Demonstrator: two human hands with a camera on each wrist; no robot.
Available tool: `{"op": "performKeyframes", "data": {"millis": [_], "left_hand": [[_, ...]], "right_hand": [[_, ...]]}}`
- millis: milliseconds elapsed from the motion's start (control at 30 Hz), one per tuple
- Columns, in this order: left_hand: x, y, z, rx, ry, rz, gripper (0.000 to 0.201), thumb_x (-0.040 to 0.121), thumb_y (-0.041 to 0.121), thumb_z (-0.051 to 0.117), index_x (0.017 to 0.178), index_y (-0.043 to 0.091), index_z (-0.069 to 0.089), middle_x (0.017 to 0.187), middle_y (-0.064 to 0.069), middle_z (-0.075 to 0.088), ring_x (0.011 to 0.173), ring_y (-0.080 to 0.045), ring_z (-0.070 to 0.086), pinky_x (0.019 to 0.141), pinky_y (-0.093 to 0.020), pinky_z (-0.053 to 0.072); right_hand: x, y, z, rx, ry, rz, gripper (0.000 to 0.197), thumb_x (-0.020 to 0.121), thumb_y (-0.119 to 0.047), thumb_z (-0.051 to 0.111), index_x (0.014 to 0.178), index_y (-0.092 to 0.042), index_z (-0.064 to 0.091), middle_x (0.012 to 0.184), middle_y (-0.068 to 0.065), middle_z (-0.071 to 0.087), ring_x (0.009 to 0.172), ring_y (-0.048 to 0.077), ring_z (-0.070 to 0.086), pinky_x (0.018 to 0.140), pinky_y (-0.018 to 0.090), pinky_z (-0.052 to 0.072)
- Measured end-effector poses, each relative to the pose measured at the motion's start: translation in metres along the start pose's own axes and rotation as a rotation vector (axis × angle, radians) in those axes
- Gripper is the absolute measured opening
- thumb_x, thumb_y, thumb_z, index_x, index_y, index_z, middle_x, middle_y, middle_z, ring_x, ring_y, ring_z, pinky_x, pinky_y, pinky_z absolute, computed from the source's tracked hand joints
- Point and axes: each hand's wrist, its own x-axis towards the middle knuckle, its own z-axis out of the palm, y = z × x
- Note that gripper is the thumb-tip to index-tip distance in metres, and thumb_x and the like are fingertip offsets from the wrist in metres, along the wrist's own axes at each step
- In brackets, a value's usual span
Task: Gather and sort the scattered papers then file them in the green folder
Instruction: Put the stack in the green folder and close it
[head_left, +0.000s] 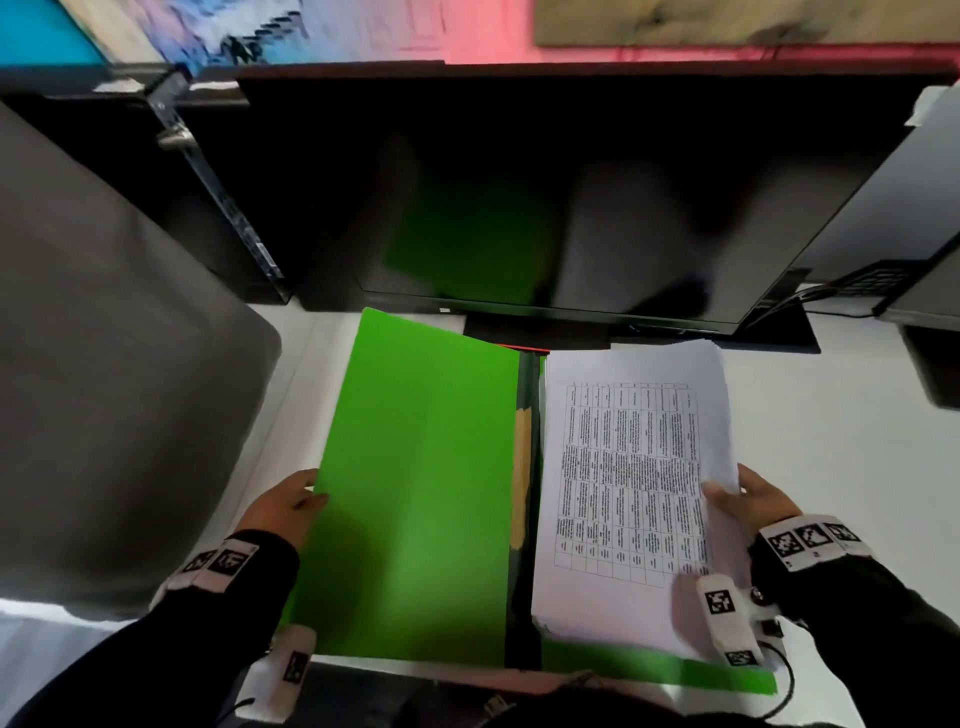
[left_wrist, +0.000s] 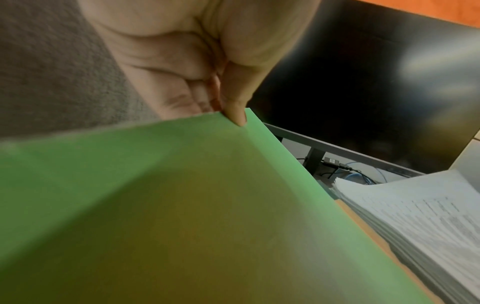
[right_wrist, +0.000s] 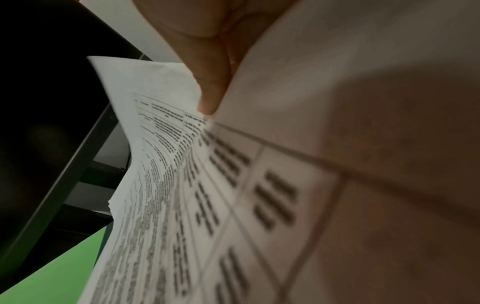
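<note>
The green folder (head_left: 415, 493) lies open on the white desk (head_left: 821, 441), its dark spine (head_left: 525, 519) down the middle. My left hand (head_left: 288, 501) pinches the outer edge of the left cover (left_wrist: 182, 195), thumb (left_wrist: 235, 111) on top and fingers underneath, lifting it. A thick stack of printed papers (head_left: 634, 488) with a table on the top sheet sits on the folder's right half. My right hand (head_left: 748, 499) grips the stack's right edge, thumb (right_wrist: 210, 90) on the top sheet (right_wrist: 259, 185). A strip of green shows below the stack (head_left: 675, 670).
A black monitor (head_left: 519, 197) stands right behind the folder, its base (head_left: 535, 332) touching the folder's far edge. A grey chair back (head_left: 104, 389) fills the left side. Cables (left_wrist: 363, 176) run under the monitor. Dark equipment (head_left: 930, 364) sits at the far right.
</note>
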Motion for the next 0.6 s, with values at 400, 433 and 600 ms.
{"op": "performKeyframes", "data": {"millis": [400,433,600], "left_hand": [[-0.031,0.005,-0.031,-0.056,-0.283,0.071,0.06,0.086,0.006,0.061,0.123,0.044,0.032,0.045,0.002,0.059,0.042,-0.015,0.055,0.042,-0.029,0.05],[-0.036,0.006,-0.035,-0.077,-0.295,0.075,0.059,0.086,0.004,0.06,0.126,0.039,0.035,0.049,-0.001,0.062,0.04,-0.014,0.056,0.04,-0.028,0.05],[-0.05,0.017,-0.048,-0.121,-0.275,0.164,0.044,0.084,0.001,0.063,0.119,0.023,0.048,0.064,-0.011,0.063,0.057,-0.03,0.063,0.042,-0.034,0.054]], "right_hand": [[0.013,0.0,0.015,-0.177,-0.048,0.051,0.02,0.091,-0.002,0.051,0.109,-0.005,0.057,0.077,0.004,0.061,0.06,0.014,0.065,0.056,0.019,0.049],[0.013,-0.003,0.016,-0.198,-0.065,0.054,0.025,0.091,-0.002,0.05,0.116,-0.006,0.055,0.081,0.003,0.06,0.068,0.013,0.065,0.063,0.019,0.049],[0.02,-0.005,0.014,-0.334,-0.043,0.086,0.043,0.09,-0.009,0.056,0.132,-0.009,0.046,0.114,0.013,0.058,0.099,0.023,0.057,0.081,0.028,0.04]]}}
